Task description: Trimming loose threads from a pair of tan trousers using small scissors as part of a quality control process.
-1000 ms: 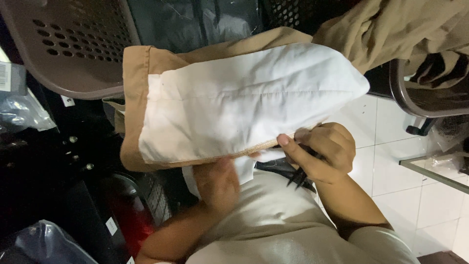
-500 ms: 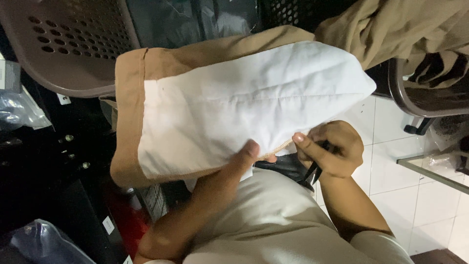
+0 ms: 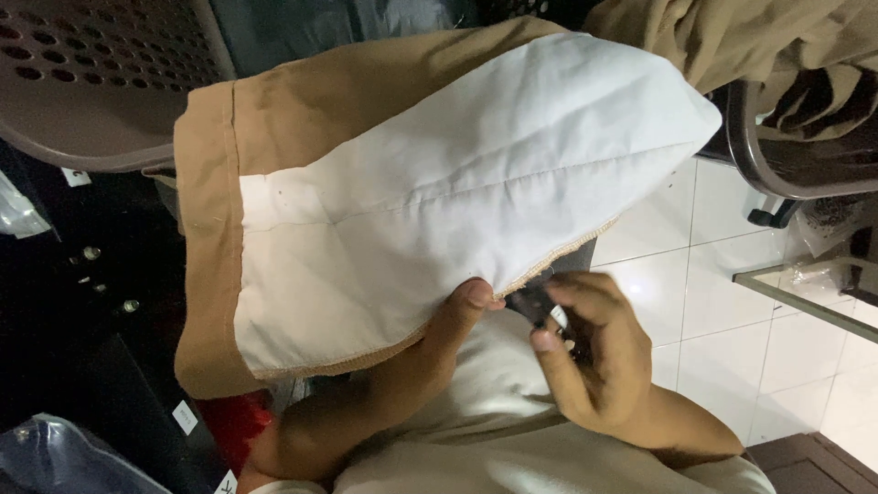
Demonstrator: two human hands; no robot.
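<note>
Since a moment ago the left hand [image 3: 439, 338] has slid up under the garment's lower seam, and the right hand [image 3: 585, 357] has pulled back from the cloth.

Nearest, over a cream shirt [image 3: 494, 439], the left forearm runs up from the lower left, its thumb pressed on the stitched tan edge of the white lining [image 3: 439, 210], the other fingers hidden beneath, so it seems to pinch the hem. Just beside it, the right hand is curled, fingers bent in around a small dark tool [image 3: 535, 306]; what kind, I cannot tell. The lining is smooth, matte cotton with one seam across it, pouch-shaped, bordered by a tan cloth band [image 3: 206, 229]. Beyond sit a perforated brown plastic basket [image 3: 82, 82], glossy white floor tiles [image 3: 732, 311] and more tan fabric [image 3: 732, 37] heaped top right.
</note>
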